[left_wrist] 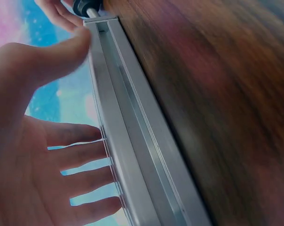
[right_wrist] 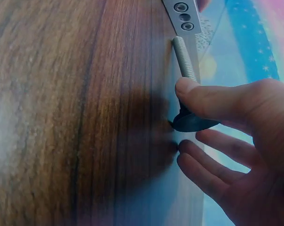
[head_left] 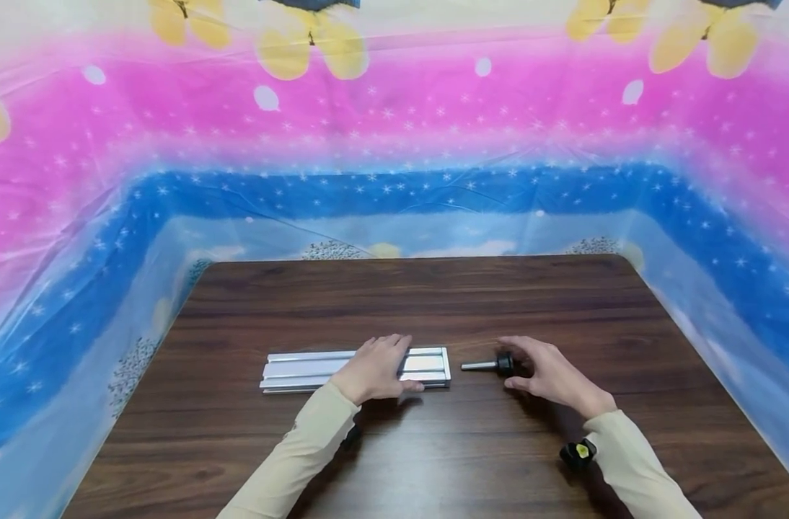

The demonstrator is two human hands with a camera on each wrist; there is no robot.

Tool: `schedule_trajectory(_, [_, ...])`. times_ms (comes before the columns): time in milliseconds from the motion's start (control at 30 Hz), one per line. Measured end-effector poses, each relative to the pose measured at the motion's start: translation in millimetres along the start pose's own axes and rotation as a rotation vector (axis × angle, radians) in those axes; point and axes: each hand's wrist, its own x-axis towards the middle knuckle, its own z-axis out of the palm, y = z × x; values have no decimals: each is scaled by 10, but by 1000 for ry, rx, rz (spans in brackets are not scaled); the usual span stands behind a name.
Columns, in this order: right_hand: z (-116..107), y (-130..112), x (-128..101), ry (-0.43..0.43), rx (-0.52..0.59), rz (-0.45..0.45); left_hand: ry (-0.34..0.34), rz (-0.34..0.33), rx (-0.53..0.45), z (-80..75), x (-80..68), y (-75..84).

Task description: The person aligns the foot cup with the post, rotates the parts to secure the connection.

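Dark wood-grain table, hemmed in by a pink and blue starred plastic sheet, carried a long silver slotted aluminium rail near its middle. The left hand was laid flat across the rail's right part, fingers straight. Just right of the rail's end, a black-knobbed threaded steel bolt was pinched at its knob by the right hand. Both pieces were judged rigid and smooth; the knob seemed the best hold.
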Motion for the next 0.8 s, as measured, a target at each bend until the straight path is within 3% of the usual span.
schedule_trajectory(267, [6, -2, 11, -11, 9, 67, 37, 124, 46, 9, 129, 74])
schedule_trajectory(533, [15, 21, -11, 41, 12, 87, 13, 152, 77, 42, 235, 107])
schedule_trajectory(800, [63, 18, -16, 84, 33, 97, 33, 169, 88, 49, 263, 77])
